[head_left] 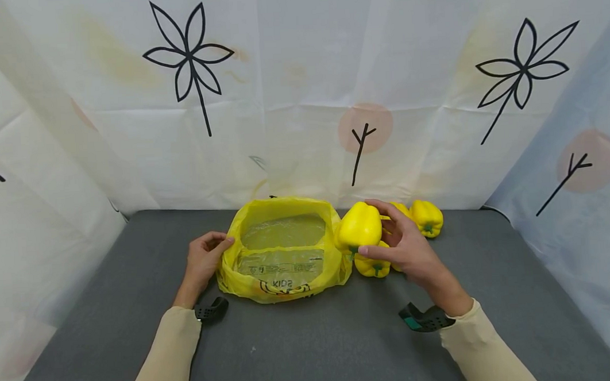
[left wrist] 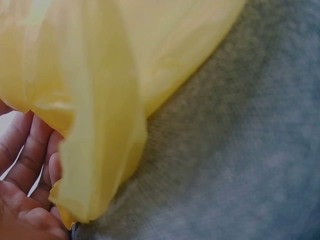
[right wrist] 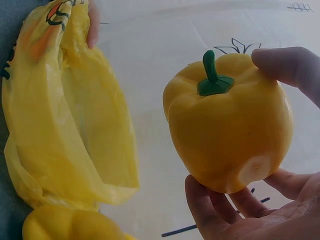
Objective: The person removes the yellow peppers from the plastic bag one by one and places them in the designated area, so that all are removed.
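A yellow plastic bag with printed lettering stands with its mouth spread wide on the dark grey table. At its left side, my left hand holds the edge between thumb and fingers; in the left wrist view a fold of the bag partly hides the fingers. My right hand grips a yellow bell pepper above the table, just beside the bag's right rim. In the right wrist view the pepper shows its green stem, with the thumb near the top and the fingers beneath.
More yellow bell peppers stand right of the bag: one near its right side, one farther back, others partly hidden by my right hand. A white patterned cloth rises behind the grey table and along its sides.
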Tool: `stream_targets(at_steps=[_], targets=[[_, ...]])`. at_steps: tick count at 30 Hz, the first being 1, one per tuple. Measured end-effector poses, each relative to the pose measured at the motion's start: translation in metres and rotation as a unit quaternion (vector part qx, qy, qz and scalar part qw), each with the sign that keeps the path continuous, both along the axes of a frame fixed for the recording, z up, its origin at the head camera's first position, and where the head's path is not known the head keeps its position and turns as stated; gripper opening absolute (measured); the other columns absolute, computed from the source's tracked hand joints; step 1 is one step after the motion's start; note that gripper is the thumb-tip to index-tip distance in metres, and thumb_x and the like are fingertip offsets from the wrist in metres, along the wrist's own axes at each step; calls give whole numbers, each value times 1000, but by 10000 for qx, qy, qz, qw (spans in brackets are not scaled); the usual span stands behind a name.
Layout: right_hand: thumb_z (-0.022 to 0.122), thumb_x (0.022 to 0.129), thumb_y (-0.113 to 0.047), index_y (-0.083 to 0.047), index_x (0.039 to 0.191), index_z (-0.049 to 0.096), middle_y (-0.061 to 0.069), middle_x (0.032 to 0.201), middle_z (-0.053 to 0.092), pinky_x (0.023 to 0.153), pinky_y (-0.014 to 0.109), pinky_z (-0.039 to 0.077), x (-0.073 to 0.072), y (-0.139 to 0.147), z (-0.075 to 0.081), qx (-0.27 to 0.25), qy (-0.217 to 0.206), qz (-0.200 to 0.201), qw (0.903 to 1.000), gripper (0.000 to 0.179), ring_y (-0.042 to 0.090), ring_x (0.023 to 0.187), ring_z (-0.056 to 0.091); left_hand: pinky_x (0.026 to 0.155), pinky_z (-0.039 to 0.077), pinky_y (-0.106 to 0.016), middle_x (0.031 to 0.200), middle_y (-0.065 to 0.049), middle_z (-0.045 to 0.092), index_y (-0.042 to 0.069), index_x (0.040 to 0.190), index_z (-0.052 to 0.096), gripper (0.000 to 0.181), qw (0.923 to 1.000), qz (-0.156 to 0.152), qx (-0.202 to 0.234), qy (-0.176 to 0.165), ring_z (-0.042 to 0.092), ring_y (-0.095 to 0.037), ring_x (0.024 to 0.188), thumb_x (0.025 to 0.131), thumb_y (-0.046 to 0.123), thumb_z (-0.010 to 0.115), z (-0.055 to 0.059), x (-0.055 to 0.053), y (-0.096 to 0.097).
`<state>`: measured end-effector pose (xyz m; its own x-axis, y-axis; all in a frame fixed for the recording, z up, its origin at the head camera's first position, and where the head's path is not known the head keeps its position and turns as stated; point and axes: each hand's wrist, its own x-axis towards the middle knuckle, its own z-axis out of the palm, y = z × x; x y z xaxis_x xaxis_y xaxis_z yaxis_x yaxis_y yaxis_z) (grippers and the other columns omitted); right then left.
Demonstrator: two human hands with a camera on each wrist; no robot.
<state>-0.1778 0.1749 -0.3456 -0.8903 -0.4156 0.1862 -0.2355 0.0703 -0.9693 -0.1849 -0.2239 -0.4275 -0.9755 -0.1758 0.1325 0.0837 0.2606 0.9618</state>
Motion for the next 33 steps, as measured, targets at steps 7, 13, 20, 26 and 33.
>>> stream_targets(at_steps=[7,13,20,26,33], targets=[[73,89,5,-3,157,28,17,145,37,92,30,54,1,14,-3,1,17,-205,9998,81,27,119,54,71,51,-19,96,-9,66,-12,110,66,26,10000,-21,4,-5,59,-7,80,99,12,68,-1,-1,-1],[71,90,5,-3,157,27,15,145,36,92,27,53,2,25,-1,75,28,-388,9992,81,23,120,53,71,51,-19,95,-8,66,-12,110,66,26,10000,-12,0,10,59,-7,80,99,11,68,0,0,-1],[72,91,5,-8,158,30,13,144,37,93,23,51,4,36,-1,144,211,-581,9980,80,19,121,53,71,52,-20,95,-8,66,-13,110,66,26,9999,-56,86,28,60,-8,80,99,10,67,0,0,1],[70,91,8,-5,157,30,11,143,38,91,22,52,4,48,-1,8,341,-620,9975,79,16,119,55,71,52,-20,94,-7,66,-13,110,66,25,9999,-89,123,51,61,-7,80,100,10,66,-2,-1,0],[68,92,8,-5,158,30,9,143,40,92,22,52,4,63,-5,-137,430,-503,9977,78,17,120,54,71,52,-20,95,-8,66,-12,110,66,25,9999,-107,69,77,60,-7,80,100,10,66,-3,-2,-1]])
